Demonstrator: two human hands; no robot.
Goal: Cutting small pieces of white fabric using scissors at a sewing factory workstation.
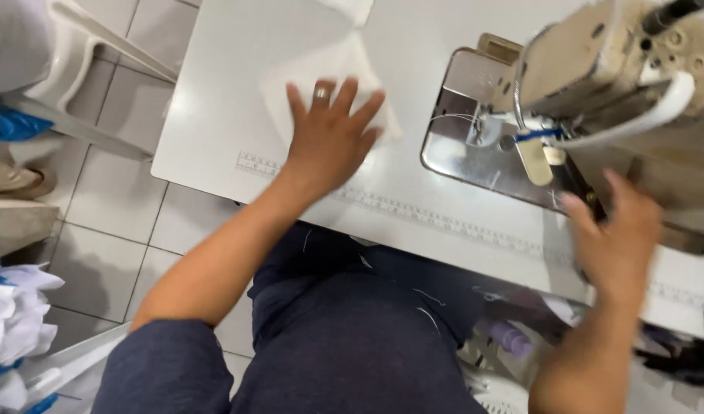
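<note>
Nearest the camera, dark blue trousers (352, 330) fill the lower view. Just beyond them, the printed measuring strip (444, 222) runs along the near edge of the white sewing table (214, 115). The left hand (333, 138) is spread flat, fingers splayed, on a thin white square piece of fabric (313, 84) lying on the tabletop left of the machine. The right hand (616, 234), blurred, is held open beside the shiny metal needle plate (482, 157), gripping nothing. Farther off, the beige sewing machine head (605, 61) stands over the plate. The fabric is best kept flat under even palm pressure, so that no crease is formed when it is slid.
</note>
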